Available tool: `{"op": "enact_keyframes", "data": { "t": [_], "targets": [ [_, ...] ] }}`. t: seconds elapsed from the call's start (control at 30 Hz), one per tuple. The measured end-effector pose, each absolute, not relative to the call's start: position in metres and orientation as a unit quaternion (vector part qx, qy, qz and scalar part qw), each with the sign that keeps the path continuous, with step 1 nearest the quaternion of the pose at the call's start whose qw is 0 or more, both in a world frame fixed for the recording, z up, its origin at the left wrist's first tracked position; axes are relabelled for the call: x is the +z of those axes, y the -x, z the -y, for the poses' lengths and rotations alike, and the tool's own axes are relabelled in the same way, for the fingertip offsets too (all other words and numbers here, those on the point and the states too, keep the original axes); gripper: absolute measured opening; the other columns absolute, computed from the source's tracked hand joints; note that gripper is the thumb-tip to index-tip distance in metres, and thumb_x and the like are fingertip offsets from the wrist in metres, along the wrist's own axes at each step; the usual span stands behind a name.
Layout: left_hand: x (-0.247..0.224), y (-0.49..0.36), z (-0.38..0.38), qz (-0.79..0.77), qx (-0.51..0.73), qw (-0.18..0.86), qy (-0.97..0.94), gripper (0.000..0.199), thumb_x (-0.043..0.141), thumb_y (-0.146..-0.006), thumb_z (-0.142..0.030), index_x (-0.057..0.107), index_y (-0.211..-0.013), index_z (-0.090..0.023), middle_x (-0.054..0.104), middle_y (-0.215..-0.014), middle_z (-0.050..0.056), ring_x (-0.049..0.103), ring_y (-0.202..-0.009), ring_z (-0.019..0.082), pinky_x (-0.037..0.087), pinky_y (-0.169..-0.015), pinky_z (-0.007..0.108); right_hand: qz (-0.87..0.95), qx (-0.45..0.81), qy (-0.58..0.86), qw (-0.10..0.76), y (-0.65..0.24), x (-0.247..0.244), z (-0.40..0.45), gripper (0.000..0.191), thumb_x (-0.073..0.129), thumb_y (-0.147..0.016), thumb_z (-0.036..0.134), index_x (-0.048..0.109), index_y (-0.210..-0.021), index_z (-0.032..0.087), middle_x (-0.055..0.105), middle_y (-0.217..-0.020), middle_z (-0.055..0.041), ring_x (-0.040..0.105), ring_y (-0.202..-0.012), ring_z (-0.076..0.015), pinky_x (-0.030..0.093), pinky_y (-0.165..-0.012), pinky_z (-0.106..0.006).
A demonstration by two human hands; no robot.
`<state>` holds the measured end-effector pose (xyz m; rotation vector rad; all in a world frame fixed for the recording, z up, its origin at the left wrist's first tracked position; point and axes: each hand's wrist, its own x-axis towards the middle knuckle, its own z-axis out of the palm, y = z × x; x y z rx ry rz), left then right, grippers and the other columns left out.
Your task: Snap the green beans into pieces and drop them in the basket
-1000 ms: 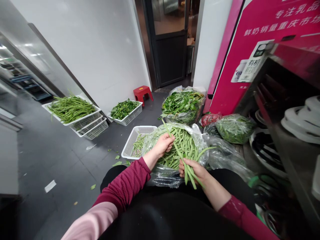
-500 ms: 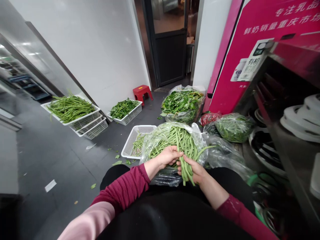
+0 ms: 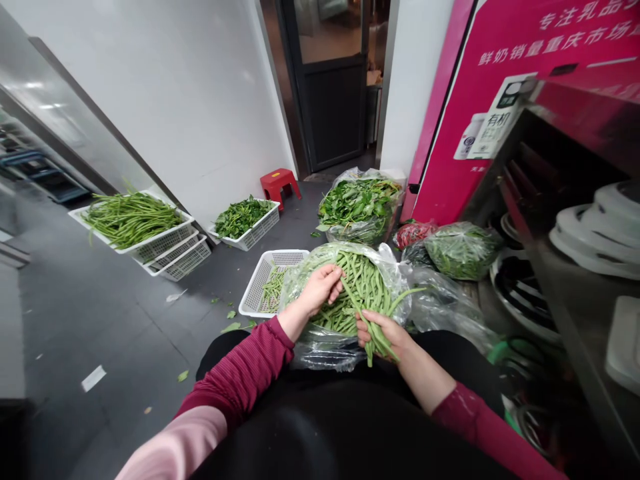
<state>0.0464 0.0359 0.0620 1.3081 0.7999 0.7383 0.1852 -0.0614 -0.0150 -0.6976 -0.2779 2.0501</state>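
Observation:
A clear plastic bag [image 3: 300, 288] full of green beans [image 3: 367, 277] stands between my knees, its mouth spread wide. My right hand [image 3: 384, 331] is wrapped round a small bunch of green beans [image 3: 381, 345] at the bag's near right side. Over the bag's left part, my left hand [image 3: 323, 290] pinches the upper end of a long green bean [image 3: 353, 297] that runs down into that bunch. Just left of the bag, a white plastic basket [image 3: 249, 293] has some beans in it.
Stacked white baskets [image 3: 186, 261] with long beans on top stand at left. A basket of leafy greens [image 3: 243, 219], a red stool [image 3: 281, 185] and a bag of greens [image 3: 361, 205] lie beyond. At right are more bagged vegetables [image 3: 463, 250] and a metal shelf [image 3: 575, 293].
My left hand has moved up and left, away from my right hand, with one bean's end in its fingers. My right hand still holds the bunch. The view has shifted slightly.

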Motion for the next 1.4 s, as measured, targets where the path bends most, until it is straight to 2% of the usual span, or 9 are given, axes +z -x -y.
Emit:
{"op": "enact_keyframes", "data": {
  "t": [0.1, 0.2, 0.33, 0.53, 0.67, 0.9, 1.03, 1.2, 1.4],
  "targets": [
    [0.062, -0.039, -0.018, -0.386, 0.334, 0.578, -0.637, 0.030, 0.044, -0.078, -0.044, 0.052, -0.080, -0.014, 0.053, -0.055, -0.001, 0.040, -0.035, 0.005, 0.031, -0.035, 0.017, 0.106, 0.802, 0.288, 0.512, -0.186, -0.015, 0.058, 0.012, 0.058, -0.070, 0.026, 0.053, -0.071, 0.016, 0.046, -0.050, 0.0053, 0.043, -0.041, -0.0069, 0.042, -0.047, -0.022],
    [0.058, -0.030, 0.014, -0.371, 0.326, 0.409, -0.767, 0.022, 0.045, -0.079, -0.033, 0.059, -0.083, -0.017, 0.059, -0.069, 0.004, 0.053, -0.055, 0.010, 0.043, -0.055, 0.022, 0.087, 0.756, 0.301, 0.574, -0.184, -0.014, 0.057, 0.011, 0.059, -0.069, 0.026, 0.051, -0.069, 0.017, 0.044, -0.050, 0.0056, 0.043, -0.042, -0.0069, 0.042, -0.047, -0.021],
    [0.041, -0.022, 0.055, -0.287, 0.261, 0.301, -0.871, 0.028, 0.040, -0.081, -0.021, 0.058, -0.102, -0.019, 0.062, -0.085, 0.010, 0.057, -0.079, 0.016, 0.043, -0.075, 0.028, 0.116, 0.728, 0.327, 0.591, -0.178, -0.014, 0.059, 0.014, 0.055, -0.071, 0.031, 0.049, -0.066, 0.019, 0.043, -0.050, 0.0047, 0.043, -0.042, -0.0086, 0.042, -0.045, -0.022],
    [0.037, -0.021, 0.062, -0.253, 0.190, 0.446, -0.837, 0.018, 0.049, -0.075, -0.028, 0.061, -0.084, -0.018, 0.060, -0.068, 0.006, 0.056, -0.062, 0.016, 0.044, -0.061, 0.026, 0.081, 0.684, 0.321, 0.650, -0.194, -0.012, 0.053, 0.011, 0.057, -0.070, 0.027, 0.049, -0.068, 0.021, 0.045, -0.048, 0.0063, 0.046, -0.042, -0.0087, 0.046, -0.050, -0.023],
    [0.054, -0.029, 0.044, -0.386, 0.228, 0.572, -0.687, 0.036, 0.034, -0.082, -0.043, 0.055, -0.074, -0.016, 0.051, -0.052, 0.001, 0.047, -0.041, 0.011, 0.038, -0.043, 0.023, 0.133, 0.785, 0.326, 0.510, -0.191, -0.013, 0.061, 0.010, 0.057, -0.071, 0.025, 0.056, -0.078, 0.017, 0.060, -0.061, -0.0002, 0.058, -0.055, -0.0136, 0.048, -0.057, -0.029],
    [0.048, -0.020, 0.017, -0.289, 0.210, 0.271, -0.894, 0.018, 0.050, -0.075, -0.030, 0.055, -0.062, -0.019, 0.053, -0.063, 0.005, 0.049, -0.062, 0.014, 0.035, -0.061, 0.023, 0.166, 0.821, 0.380, 0.394, -0.167, -0.015, 0.079, 0.016, 0.062, -0.064, 0.026, 0.060, -0.067, 0.011, 0.060, -0.054, -0.0029, 0.056, -0.048, -0.0128, 0.045, -0.048, -0.025],
    [0.047, -0.020, 0.013, -0.199, 0.111, 0.256, -0.940, 0.013, 0.058, -0.064, -0.019, 0.052, -0.053, -0.020, 0.054, -0.058, 0.004, 0.047, -0.055, 0.013, 0.031, -0.051, 0.024, 0.253, 0.767, 0.440, 0.392, -0.165, -0.001, 0.083, 0.017, 0.066, -0.061, 0.026, 0.057, -0.066, 0.014, 0.059, -0.054, -0.0002, 0.052, -0.043, -0.0111, 0.041, -0.042, -0.023],
    [0.054, -0.008, 0.016, -0.112, 0.067, 0.256, -0.958, 0.016, 0.063, -0.062, -0.024, 0.052, -0.050, -0.023, 0.057, -0.056, -0.002, 0.047, -0.048, 0.011, 0.023, -0.041, 0.023, 0.422, 0.713, 0.485, 0.280, -0.201, 0.034, 0.085, 0.019, 0.069, -0.061, 0.024, 0.057, -0.074, 0.016, 0.061, -0.058, -0.0021, 0.053, -0.044, -0.0130, 0.039, -0.041, -0.023],
    [0.023, -0.004, -0.005, -0.341, 0.153, 0.129, -0.919, 0.020, 0.045, -0.077, -0.025, 0.055, -0.062, -0.018, 0.060, -0.064, 0.005, 0.053, -0.051, 0.015, 0.032, -0.042, 0.025, 0.272, 0.698, 0.541, 0.383, -0.183, 0.076, 0.005, 0.017, 0.068, -0.062, 0.021, 0.060, -0.077, 0.017, 0.065, -0.071, -0.0072, 0.061, -0.059, -0.0178, 0.050, -0.058, -0.031]
  ]
}}
